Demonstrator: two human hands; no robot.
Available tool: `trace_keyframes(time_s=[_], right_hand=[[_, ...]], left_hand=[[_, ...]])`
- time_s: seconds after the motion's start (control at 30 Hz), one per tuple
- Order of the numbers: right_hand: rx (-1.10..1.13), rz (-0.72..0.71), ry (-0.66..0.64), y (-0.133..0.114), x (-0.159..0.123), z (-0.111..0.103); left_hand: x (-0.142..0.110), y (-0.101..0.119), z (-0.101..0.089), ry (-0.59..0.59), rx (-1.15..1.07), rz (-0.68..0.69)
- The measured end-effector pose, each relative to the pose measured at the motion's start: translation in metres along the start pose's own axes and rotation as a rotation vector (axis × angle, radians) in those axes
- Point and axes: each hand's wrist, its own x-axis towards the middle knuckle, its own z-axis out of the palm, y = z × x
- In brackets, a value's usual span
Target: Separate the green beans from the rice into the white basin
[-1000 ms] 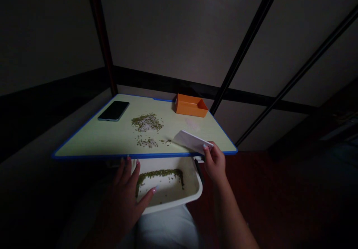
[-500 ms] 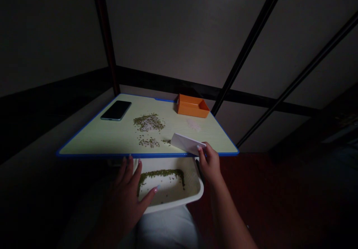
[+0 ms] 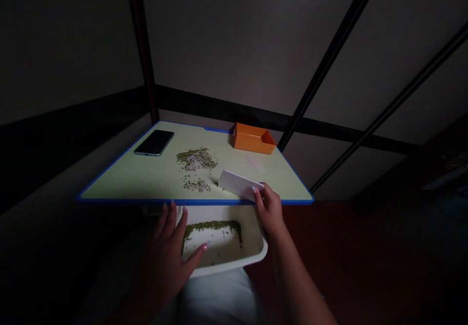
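Between thumb and fingers, my right hand (image 3: 269,210) pinches a flat white card (image 3: 239,184), tilted on edge over the near right part of the board (image 3: 120,181). By the card's left end lie a few green grains. A small scatter of green and pale grains (image 3: 196,185) sits left of it, with a larger pile (image 3: 196,159) behind. My left hand (image 3: 166,252) is spread at the left side of a white tub (image 3: 234,265), fingertips near the board's front edge. Inside the tub, green grains (image 3: 214,225) line the far side of the floor.
A phone (image 3: 154,143) lies at the board's back left. An orange open box (image 3: 254,139) stands at the back right, with a thin pale patch of grains (image 3: 255,163) before it. The board has a blue rim, and a panelled wall (image 3: 226,47) rises behind.
My right hand has moved the white card left along the board, up to the few loose grains, which it now partly covers. My left hand stays spread by the tub.
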Motion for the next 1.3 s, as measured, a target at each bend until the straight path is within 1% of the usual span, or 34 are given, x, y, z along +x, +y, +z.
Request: trace_keyframes(time_s=[0.13, 0.4, 0.7, 1.0, 1.3], right_hand=[[-0.002, 0.016, 0.0, -0.001, 0.001, 0.002], [-0.051, -0.02, 0.039, -0.001, 0.001, 0.002], [-0.069, -0.017, 0.06, 0.002, 0.001, 0.004], [-0.002, 0.023, 0.054, 0.006, 0.003, 0.007], [0.046, 0.046, 0.022, 0.016, 0.013, 0.009]], left_hand=[[0.0, 0.001, 0.0, 0.0, -0.008, -0.01], [-0.002, 0.001, 0.002, -0.013, -0.002, -0.042], [-0.001, 0.002, 0.0, -0.006, -0.01, -0.026], [-0.001, 0.001, 0.002, -0.009, -0.019, -0.035], [-0.002, 0.001, 0.001, -0.002, -0.005, -0.017]])
